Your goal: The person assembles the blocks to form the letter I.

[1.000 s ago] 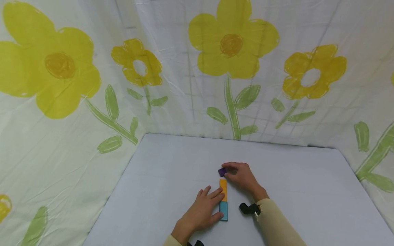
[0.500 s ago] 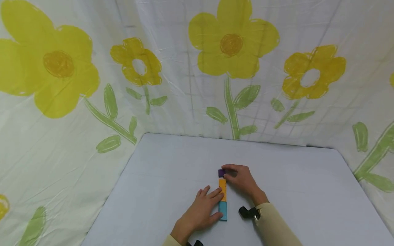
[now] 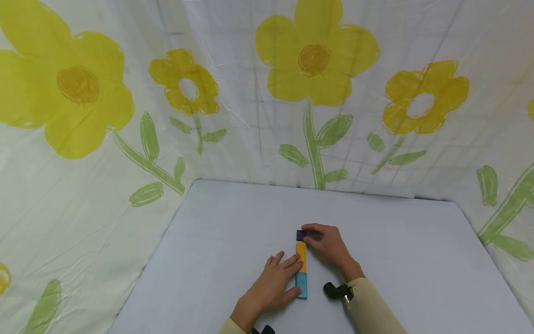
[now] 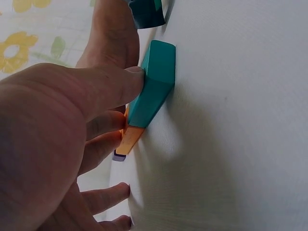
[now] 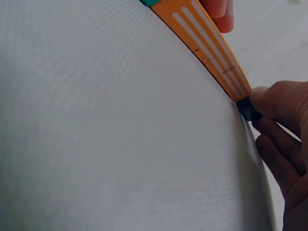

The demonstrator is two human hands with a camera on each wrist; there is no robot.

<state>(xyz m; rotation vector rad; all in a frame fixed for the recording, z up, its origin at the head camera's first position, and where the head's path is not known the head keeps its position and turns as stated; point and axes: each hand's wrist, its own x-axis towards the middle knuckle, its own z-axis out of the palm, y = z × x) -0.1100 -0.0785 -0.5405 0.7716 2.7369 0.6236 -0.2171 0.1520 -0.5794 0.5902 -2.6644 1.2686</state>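
Note:
A straight column of blocks runs away from me on the white table. Nearest is a teal block (image 3: 301,285), then a longer orange block (image 3: 302,249), then a small dark purple block (image 3: 301,235) at the far end. In the right wrist view the orange block (image 5: 211,43) carries white stripes and meets the purple block (image 5: 248,109). My left hand (image 3: 272,285) lies spread at the column's left, its fingertips on the orange block and its thumb against the teal block (image 4: 154,72). Thumb and index finger of my right hand (image 3: 329,243) pinch the purple block from the right.
The white table (image 3: 225,218) reaches back to a hanging sheet (image 3: 242,153) printed with yellow flowers. A black camera mount (image 3: 337,291) sits on the right wrist, and part of another (image 3: 263,330) shows at the left wrist.
The purple block, tilted and apart a second ago, has been straightened and brought nearer, up to the orange block's far end, by my right hand. My left hand stays on the other two.

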